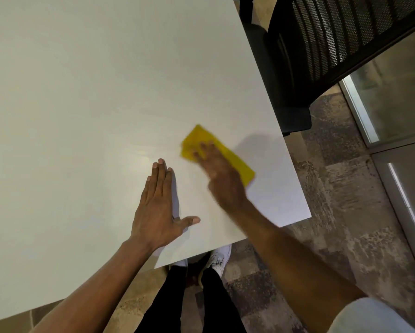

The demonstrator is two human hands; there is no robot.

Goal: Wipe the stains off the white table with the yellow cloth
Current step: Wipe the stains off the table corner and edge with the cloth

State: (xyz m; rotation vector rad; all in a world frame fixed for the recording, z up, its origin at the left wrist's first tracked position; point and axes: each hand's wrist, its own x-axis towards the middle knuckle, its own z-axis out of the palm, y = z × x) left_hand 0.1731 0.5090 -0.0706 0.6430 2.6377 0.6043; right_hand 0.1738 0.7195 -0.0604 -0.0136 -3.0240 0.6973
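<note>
The white table (81,92) fills most of the head view. A folded yellow cloth (197,138) lies flat on it near the right corner. My right hand (219,176) presses down on the cloth with fingers spread and is blurred by motion. My left hand (157,205) rests flat on the table just left of the cloth, fingers together and thumb out, holding nothing. I make out no distinct stains on the surface around the cloth.
A black mesh office chair (322,44) stands beyond the table's right edge. Patterned carpet (334,200) lies to the right, with a glass partition (394,104) at the far right. My legs and white shoes (219,258) show below the table's near edge.
</note>
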